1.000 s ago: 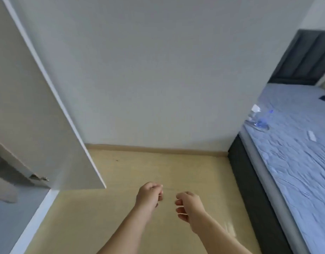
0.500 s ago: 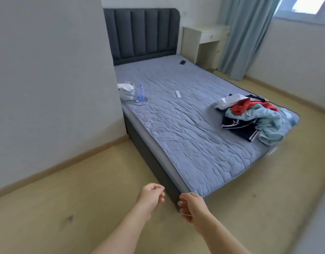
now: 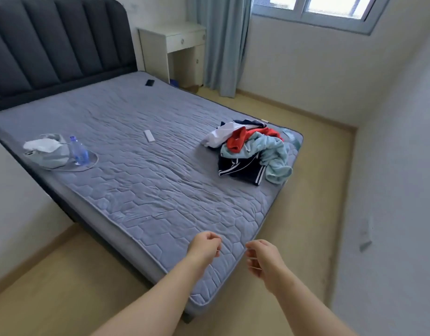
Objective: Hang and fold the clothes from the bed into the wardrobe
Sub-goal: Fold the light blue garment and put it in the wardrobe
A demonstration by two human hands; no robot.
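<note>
Home bedroom: bed [image 3: 141,180], padded headboard [image 3: 54,44], curtain [image 3: 221,42], window [image 3: 325,10].

Before you, quilted matt cloth on the bed [image 3: 160,190], padded dark fabric headboard [image 3: 51,44], soft crumpled cloth in your clothes pile [image 3: 252,151], clear plastic bottle [image 3: 78,151], smooth pale wood-look floor [image 3: 306,214]

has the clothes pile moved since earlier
No. The heap of red, light blue and navy clothes stays at the far corner of the grey quilted mattress, right of the white remote; only the camera turned.
</note>
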